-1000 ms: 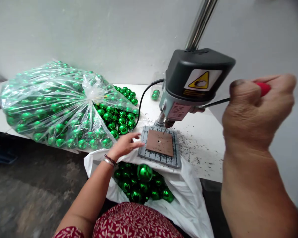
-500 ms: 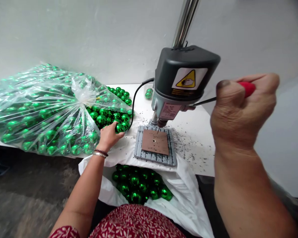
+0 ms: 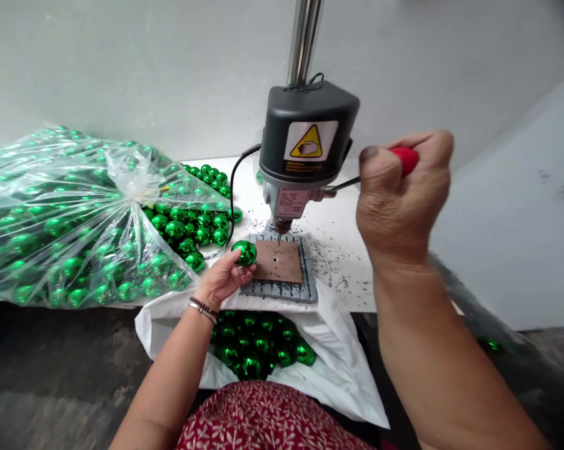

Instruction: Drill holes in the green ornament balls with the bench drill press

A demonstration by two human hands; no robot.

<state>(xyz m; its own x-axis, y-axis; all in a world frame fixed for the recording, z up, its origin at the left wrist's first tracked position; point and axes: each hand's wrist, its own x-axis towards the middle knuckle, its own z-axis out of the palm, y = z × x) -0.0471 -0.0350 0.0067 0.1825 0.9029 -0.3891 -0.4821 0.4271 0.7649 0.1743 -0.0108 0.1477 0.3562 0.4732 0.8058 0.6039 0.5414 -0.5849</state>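
A shiny green bauble [image 3: 244, 253] is held in the fingers of my left hand [image 3: 226, 275], just left of the drill press base [image 3: 305, 292]. Beside it, on that base, lies a brown board [image 3: 286, 262] with a small hole in it. The drill press [image 3: 310, 137] stands over the board, its thin bit pointing down and apart from it. My right hand [image 3: 404, 200] is wrapped round the red knob [image 3: 405, 161] of the press's feed lever.
A clear plastic bag [image 3: 75, 219] full of green baubles fills the table's left side, with loose baubles [image 3: 188, 228] beside it. A white sack [image 3: 342, 362] holding more baubles hangs at the front edge. Dark shavings [image 3: 333, 256] lie scattered on the white table. A black cable [image 3: 232, 194] runs from the press.
My left hand has moved right from the loose baubles to the base, now with a bauble in it. My right hand stays on the knob. The view has shifted right.
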